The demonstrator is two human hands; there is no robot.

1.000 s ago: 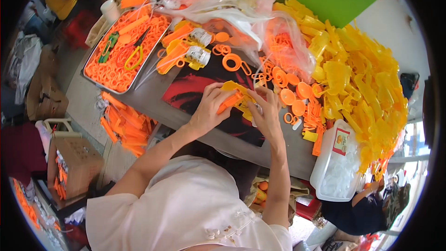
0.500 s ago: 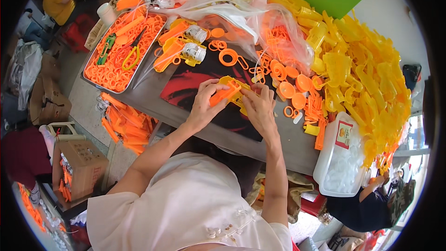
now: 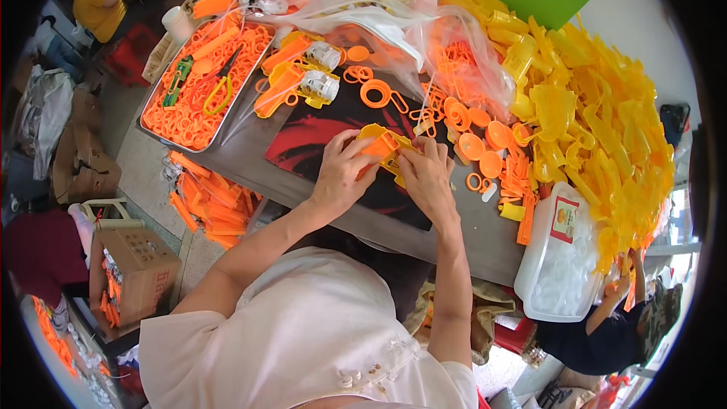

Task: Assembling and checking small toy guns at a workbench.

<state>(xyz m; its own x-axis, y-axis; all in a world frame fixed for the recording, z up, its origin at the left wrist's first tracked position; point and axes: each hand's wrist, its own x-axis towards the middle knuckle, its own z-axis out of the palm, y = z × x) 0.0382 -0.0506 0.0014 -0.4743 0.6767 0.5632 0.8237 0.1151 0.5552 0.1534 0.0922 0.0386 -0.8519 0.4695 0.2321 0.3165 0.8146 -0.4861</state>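
Note:
Between my two hands, over a black and red mat (image 3: 299,138), is a yellow plastic casing (image 3: 369,132) with an orange plastic piece (image 3: 382,144) lying in it. My left hand (image 3: 344,174) is closed round the left side, its fingers over the orange piece. The fingers of my right hand (image 3: 429,176) are bent and pinch the casing's right edge. My fingers hide part of both pieces. Beyond them on the mat lie an orange ring (image 3: 375,94) and two yellow and orange assemblies with clear-wrapped ends, the nearer assembly (image 3: 291,89) tilted.
A metal tray (image 3: 141,123) of orange rings holds green-handled cutters (image 3: 178,81) and yellow-handled scissors (image 3: 218,96). Yellow casings (image 3: 598,121) are heaped at the right, near a white tub (image 3: 522,276). Orange discs (image 3: 471,146) lie right of my hands; plastic bags (image 3: 356,0) behind. Other people work nearby.
My left hand has shifted slightly right and its fingers now cover more of the orange piece. The orange piece sits lower in the yellow casing. My right hand stays at the casing's right edge.

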